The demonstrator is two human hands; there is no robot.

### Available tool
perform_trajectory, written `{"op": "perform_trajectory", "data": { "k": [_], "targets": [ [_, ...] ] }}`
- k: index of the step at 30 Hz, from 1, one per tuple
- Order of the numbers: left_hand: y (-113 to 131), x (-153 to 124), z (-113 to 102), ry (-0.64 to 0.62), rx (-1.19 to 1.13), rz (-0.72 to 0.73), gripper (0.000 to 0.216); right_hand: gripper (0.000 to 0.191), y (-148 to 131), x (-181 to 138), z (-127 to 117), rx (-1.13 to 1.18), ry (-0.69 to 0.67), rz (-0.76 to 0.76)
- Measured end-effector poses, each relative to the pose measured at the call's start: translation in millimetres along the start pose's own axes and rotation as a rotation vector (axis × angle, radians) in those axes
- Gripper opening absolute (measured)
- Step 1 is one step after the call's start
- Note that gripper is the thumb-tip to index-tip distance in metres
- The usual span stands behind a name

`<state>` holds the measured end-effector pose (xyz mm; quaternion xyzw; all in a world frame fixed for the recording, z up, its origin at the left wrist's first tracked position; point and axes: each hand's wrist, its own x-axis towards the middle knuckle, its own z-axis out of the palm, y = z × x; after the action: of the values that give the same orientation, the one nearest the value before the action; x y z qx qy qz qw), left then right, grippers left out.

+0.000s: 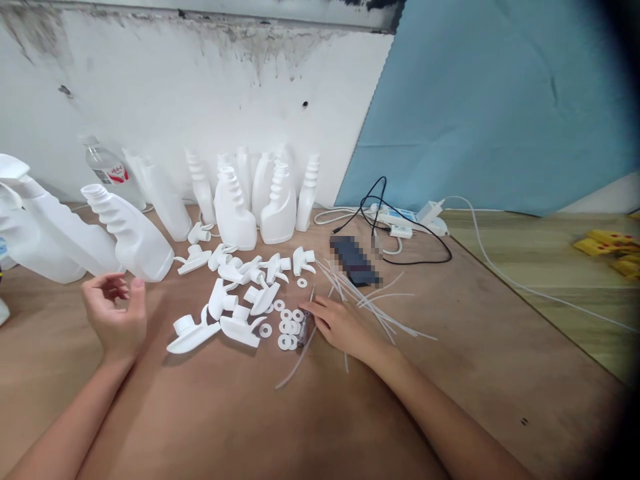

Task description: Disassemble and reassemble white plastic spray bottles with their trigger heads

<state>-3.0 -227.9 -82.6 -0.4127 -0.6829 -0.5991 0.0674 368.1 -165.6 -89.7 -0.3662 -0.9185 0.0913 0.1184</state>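
My left hand (114, 317) is raised at the left, in front of the white spray bottles; its fingers are loosely curled, the thumb stands apart, and nothing shows in it. At the middle of the table my right hand (343, 325) has its fingers closed over a small screwdriver (303, 328) with a clear handle. The screwdriver's metal tip points away from me, and its handle lies against a cluster of flat white washers (285, 327). Left of these are several white trigger spray heads (243, 328). Thin clear tubes (367, 303) fan out beyond my right hand.
White bottles without heads (235, 217) stand along the wall, beside a clear plastic bottle (107, 167). At the left, a bottle with a trigger head (37, 220) stands. A dark, pixelated phone (354, 260), black cable (445, 247) and power strip (413, 219) lie at the back right.
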Motion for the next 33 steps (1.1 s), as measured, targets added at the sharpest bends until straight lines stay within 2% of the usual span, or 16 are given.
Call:
{"op": "perform_trajectory", "data": {
  "k": [2, 3, 6, 8, 10, 14, 16, 18, 20, 21, 22, 25, 27, 28, 30, 33],
  "targets": [
    [18, -17, -2, -0.136, -0.036, 0.065, 0.024, 0.029, 3, -1, -5, -0.122, -0.048, -0.042],
    [28, -25, -2, -0.241, -0.038, 0.142, 0.021, 0.027, 4, -1, -7, -0.159, -0.060, -0.066],
    [54, -40, 5, -0.620, 0.036, 0.595, 0.022, 0.023, 7, 1, -10, -0.219, -0.063, -0.109],
    [65, -42, 13, -0.779, 0.137, 0.823, 0.024, 0.023, 10, 2, -10, -0.234, -0.044, -0.109],
    [71, -42, 20, -0.878, 0.216, 0.886, 0.026, 0.023, 14, 2, -10, -0.222, -0.012, -0.097],
    [66, -41, 29, -0.997, 0.241, 0.995, 0.048, 0.025, 15, 2, -10, -0.173, 0.086, -0.074],
    [59, -42, 30, -1.014, 0.212, 1.032, 0.040, 0.026, 6, 3, -10, -0.096, 0.166, -0.121],
    [53, -43, 28, -1.050, 0.130, 1.001, 0.029, 0.024, -8, 3, -7, 0.022, 0.201, -0.213],
    [53, -47, 23, -1.078, -0.049, 0.871, 0.028, 0.020, -23, 3, -3, 0.098, 0.147, -0.295],
    [56, -50, 19, -1.071, -0.166, 0.729, 0.028, 0.018, -29, 3, -1, 0.112, 0.112, -0.318],
    [61, -54, 16, -1.050, -0.289, 0.527, 0.031, 0.016, -34, 4, 1, 0.116, 0.085, -0.331],
    [77, -67, 9, -1.003, -0.593, -0.259, 0.046, 0.011, -40, 6, 7, 0.139, 0.125, -0.343],
    [87, -74, 10, -1.073, -0.781, -0.683, 0.048, 0.012, -41, 8, 8, 0.196, 0.233, -0.312],
    [90, -78, 12, -1.116, -0.872, -0.834, 0.047, 0.013, -41, 9, 8, 0.246, 0.298, -0.272],
    [92, -83, 17, -1.168, -1.000, -1.048, 0.041, 0.016, -45, 10, 5, 0.383, 0.427, -0.154],
    [92, -91, 24, -1.147, -1.055, -1.260, 0.023, 0.019, -57, 9, 2, 0.557, 0.553, -0.036]
  ]
}}
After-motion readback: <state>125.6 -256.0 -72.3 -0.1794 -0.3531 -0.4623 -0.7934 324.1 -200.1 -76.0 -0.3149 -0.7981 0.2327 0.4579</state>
